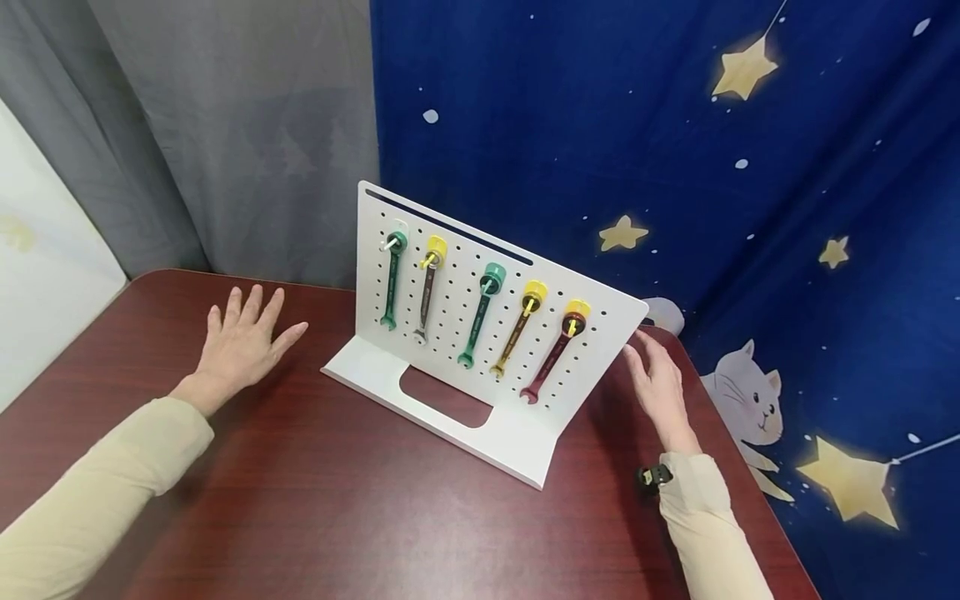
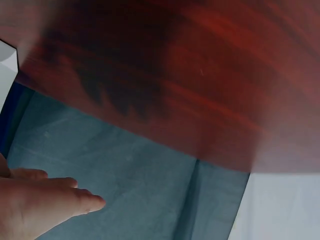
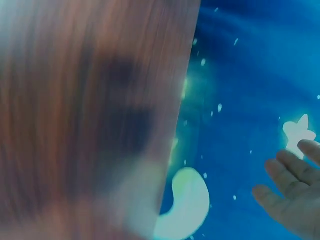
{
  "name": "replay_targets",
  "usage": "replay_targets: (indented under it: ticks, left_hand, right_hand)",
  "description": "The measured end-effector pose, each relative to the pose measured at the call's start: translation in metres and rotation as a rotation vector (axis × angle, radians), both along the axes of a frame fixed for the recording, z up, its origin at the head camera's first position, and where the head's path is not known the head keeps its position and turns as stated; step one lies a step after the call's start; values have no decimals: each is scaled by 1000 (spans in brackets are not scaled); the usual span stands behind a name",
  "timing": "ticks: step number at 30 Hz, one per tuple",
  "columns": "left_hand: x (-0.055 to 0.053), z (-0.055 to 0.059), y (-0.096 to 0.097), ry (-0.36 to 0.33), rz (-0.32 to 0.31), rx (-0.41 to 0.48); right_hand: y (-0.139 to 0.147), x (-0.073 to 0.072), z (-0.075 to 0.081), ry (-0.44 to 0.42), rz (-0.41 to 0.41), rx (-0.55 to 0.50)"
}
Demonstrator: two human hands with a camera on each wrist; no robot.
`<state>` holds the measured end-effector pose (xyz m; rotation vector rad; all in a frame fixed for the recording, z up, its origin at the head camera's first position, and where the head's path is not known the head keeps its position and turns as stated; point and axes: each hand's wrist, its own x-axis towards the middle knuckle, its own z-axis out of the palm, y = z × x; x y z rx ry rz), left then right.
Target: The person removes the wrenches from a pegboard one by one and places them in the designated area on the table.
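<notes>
A white pegboard stand (image 1: 618, 310) stands upright on the table in the head view. From its hooks hang several wrenches: a green wrench (image 1: 392, 287), a silvery wrench (image 1: 427, 296), a teal wrench (image 1: 475, 327), a gold wrench (image 1: 513, 340) and a red wrench (image 1: 550, 367). Off to the board's left, apart from it, my left hand (image 1: 238, 348) is spread with straight fingers over the table. My right hand (image 1: 658, 385) is by the board's right edge, its fingers extended and holding nothing; whether the fingertips touch the edge I cannot tell. The right wrist view shows those fingers (image 3: 284, 179) loosely spread.
The dark red wooden table (image 1: 390, 533) reaches its back edge just behind the board. A grey curtain (image 1: 247, 167) and a blue star-patterned curtain (image 1: 525, 108) hang behind it. A dark watch-like band (image 1: 655, 476) sits at the right wrist.
</notes>
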<state>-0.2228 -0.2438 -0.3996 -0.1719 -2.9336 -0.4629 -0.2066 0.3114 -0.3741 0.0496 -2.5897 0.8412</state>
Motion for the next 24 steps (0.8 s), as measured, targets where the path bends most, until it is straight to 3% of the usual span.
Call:
replay_targets:
  ticks: [6,11,16,21,24]
  left_hand:
    - [3,-7,14,90,-45,156]
    - [4,-8,31,146,-75,337]
    - [2,-5,51,231,-64,446]
    - [-2,-5,70,301,-70,550]
    - [-6,-4,80,308,-67,640]
  right_hand:
    - [-22,16,-13,135,-34,-288]
    - [-37,26,-18,212,40,-596]
    - [-48,33,-17,257,127,-847]
    - [-58,36,-16,302,179,-936]
    - [-63,36,-16,319,178,-939]
